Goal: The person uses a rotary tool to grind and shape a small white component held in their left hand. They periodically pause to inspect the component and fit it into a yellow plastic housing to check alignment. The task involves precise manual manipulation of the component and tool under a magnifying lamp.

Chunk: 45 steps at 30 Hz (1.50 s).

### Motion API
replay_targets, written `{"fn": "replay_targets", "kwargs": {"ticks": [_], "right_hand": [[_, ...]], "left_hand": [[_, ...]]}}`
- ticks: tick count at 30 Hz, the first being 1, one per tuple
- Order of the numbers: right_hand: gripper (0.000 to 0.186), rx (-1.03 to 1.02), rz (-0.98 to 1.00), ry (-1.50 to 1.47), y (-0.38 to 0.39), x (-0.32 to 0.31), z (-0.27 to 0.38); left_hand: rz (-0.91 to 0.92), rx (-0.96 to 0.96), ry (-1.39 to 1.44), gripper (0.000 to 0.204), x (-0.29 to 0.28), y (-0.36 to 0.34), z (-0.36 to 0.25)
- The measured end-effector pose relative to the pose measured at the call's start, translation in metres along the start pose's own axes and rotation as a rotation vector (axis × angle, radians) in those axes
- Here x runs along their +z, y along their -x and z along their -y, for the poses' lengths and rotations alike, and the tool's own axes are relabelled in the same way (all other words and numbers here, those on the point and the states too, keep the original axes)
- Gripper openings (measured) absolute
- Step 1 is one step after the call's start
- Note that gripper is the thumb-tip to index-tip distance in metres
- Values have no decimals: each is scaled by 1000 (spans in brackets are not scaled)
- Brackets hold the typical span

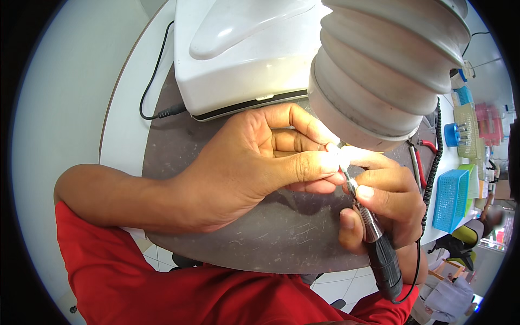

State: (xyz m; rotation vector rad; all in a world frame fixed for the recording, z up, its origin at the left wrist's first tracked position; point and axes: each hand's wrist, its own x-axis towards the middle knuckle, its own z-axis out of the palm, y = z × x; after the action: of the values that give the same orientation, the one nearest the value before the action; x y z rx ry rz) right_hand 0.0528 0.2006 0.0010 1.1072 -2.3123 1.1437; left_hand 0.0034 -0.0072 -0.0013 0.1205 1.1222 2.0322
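Observation:
My left hand (260,162) pinches a small pale object (341,156) between thumb and forefinger under bright light, its detail hard to make out. My right hand (394,199) is wrapped round a rotary handpiece (379,257) with a black grip and metal front, its tip at the small object. A trailing cord (414,273) runs from the handpiece. Just above my hands hangs a wide ribbed pale hose with a round nozzle (379,76). Both hands are over a scratched grey work surface (200,251).
A white machine (241,51) with a plugged cable stands behind my hands. On the right are red-handled pliers (425,145), a blue bur holder (450,135), a blue basket (450,200) and several plastic trays. A white wall (59,108) is at the left; chairs (460,249) stand at the far right.

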Motion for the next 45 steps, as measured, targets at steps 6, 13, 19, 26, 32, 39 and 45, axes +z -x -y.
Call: {"fn": "replay_targets", "kwargs": {"ticks": [6, 13, 19, 26, 32, 39, 45], "right_hand": [[33, 52, -44, 10, 1, 3, 3], [33, 47, -29, -8, 1, 3, 2], [32, 60, -49, -5, 0, 5, 3], [34, 31, -140, 32, -3, 8, 0], [34, 31, -164, 25, -3, 10, 0], [31, 33, -23, -8, 0, 3, 1], [32, 46, -145, 25, -1, 9, 1]], "left_hand": [[15, 1, 0, 32, -2, 1, -1], [30, 4, -10, 32, -2, 1, 0], [45, 4, 12, 31, -5, 1, 2], [31, 4, 7, 33, -3, 0, 2], [38, -5, 27, 35, -4, 0, 2], [33, -13, 26, 35, -3, 1, 0], [40, -17, 19, 34, -3, 0, 1]]}}
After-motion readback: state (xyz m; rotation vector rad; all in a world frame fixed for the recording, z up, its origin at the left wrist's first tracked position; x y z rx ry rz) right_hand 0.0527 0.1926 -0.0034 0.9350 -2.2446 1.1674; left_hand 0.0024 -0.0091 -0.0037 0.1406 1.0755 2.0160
